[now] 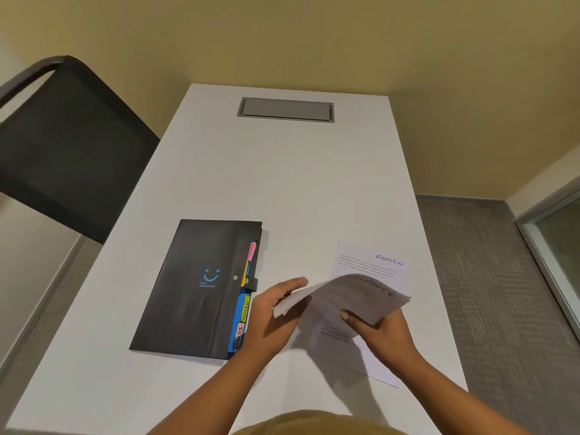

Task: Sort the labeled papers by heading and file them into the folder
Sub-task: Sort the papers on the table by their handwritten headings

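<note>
Gripping a curled sheet (pixel 345 296), headed what reads as FINANCE, up off the table (pixel 282 183) with both hands. Left hand (pixel 273 312) curled round the sheet's left edge, thumb over it. Right hand (pixel 381 329) pinching the near right part, thumb pressed on the paper. Neither slack, neither free.

Underneath and to the right, flat on the table: more papers (pixel 373 265), top visible heading ADMIN. Cannot tell how many.

To the left of the lifted sheet, just beside the left hand: black folder (pixel 194 287), flat on the table, long axis running away from the body and leaning slightly right. Closed, strap (pixel 252 282) snapped over the cover. Coloured tabs (pixel 246 309) along its right edge, facing the hands. Pink one at the far end seemingly FINANCE, green one nearer reading ADMIN.

Judged from this: sorting under way, nothing seen filed. Next calls for carrying the sheet leftward, but first for unsnapping the strap, likely with the left hand as the nearer one, leaving the right to hold the paper. Some risk of creasing the bent sheet.
</note>
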The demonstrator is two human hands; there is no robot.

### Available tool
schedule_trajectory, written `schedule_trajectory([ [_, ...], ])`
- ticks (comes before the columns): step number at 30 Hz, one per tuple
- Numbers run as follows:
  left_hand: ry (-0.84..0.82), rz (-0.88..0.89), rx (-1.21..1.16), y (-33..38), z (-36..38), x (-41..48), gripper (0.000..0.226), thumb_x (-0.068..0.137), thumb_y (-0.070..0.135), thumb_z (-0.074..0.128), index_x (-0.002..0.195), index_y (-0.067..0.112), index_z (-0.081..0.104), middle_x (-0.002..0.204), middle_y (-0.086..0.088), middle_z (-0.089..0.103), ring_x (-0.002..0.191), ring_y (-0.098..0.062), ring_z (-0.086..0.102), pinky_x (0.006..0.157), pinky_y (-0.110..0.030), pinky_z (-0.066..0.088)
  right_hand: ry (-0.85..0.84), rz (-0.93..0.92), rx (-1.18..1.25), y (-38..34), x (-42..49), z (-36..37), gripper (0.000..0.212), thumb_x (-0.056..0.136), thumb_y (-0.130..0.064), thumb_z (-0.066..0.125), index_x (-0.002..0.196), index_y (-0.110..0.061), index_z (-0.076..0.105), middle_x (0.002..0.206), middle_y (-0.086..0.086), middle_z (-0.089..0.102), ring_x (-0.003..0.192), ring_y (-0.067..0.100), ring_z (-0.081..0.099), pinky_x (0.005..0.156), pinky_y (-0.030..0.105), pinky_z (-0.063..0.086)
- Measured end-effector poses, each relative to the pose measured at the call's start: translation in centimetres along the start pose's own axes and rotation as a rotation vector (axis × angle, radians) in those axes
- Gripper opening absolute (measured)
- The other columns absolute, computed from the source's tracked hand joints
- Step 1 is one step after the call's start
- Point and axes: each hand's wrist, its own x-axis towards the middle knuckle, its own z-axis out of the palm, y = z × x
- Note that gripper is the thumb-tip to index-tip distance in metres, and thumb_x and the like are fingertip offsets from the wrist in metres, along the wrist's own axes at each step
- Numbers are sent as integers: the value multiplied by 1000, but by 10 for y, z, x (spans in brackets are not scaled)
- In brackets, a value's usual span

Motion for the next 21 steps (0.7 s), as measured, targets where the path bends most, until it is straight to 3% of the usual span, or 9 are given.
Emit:
schedule_trajectory([
  [3, -10, -6, -11, 9, 1, 7, 23, 87, 6, 69, 99, 25, 73, 82, 24, 73, 84, 4, 68, 68, -8, 50, 50, 20, 51, 1, 3, 2, 36, 78, -11, 80, 100, -35, 65, 95, -19, 74, 91, 1, 69, 78, 27, 58],
  [6, 27, 32, -45, 6, -1, 13, 21, 84, 8, 73, 102, 19, 76, 94, 15, 75, 92, -5, 70, 76, -15, 53, 102, 4, 117, -4, 5, 1, 32, 80, -6, 77, 95, -32, 66, 90, -19, 75, 85, 0, 70, 68, 19, 57],
  [9, 5, -16, -45, -1, -2, 14, 31, 80, 12, 78, 109, 24, 73, 101, 15, 74, 99, -4, 68, 80, -15, 53, 20, 31, 76, -3, 4, 4, 25, 80, -17, 78, 101, -27, 71, 96, -10, 77, 90, 6, 72, 75, 27, 59],
  [13, -112, -98, 34, -4, -3, 14, 23, 87, 17, 72, 92, 39, 68, 79, 26, 71, 81, 1, 67, 64, -9, 48, -63, 72, -52, 6, 5, 5, 26, 82, -26, 77, 106, -31, 70, 101, -13, 75, 94, 6, 71, 83, 35, 59],
  [15, -113, -109, 38, -6, -4, 17, 17, 89, 21, 68, 86, 37, 69, 74, 18, 71, 75, -2, 67, 61, -15, 51, -60, 72, -35, 7, 7, 3, 24, 84, -24, 75, 105, -33, 69, 101, -15, 75, 94, 4, 70, 82, 30, 59],
  [17, -70, -151, -21, -4, -6, 18, 6, 87, 31, 68, 90, 34, 71, 84, 7, 75, 83, -10, 70, 69, -25, 58, -55, 77, -12, 5, 8, 1, 23, 85, -21, 73, 106, -31, 69, 102, -14, 75, 96, 6, 71, 81, 28, 58],
  [21, -41, -232, -119, 0, -14, 21, 19, 85, 28, 69, 96, 13, 72, 88, -4, 76, 85, -21, 73, 72, -36, 61, -77, 149, 64, -2, 8, -1, 22, 84, -24, 69, 106, -19, 73, 102, -6, 77, 96, 14, 73, 84, 34, 59],
])
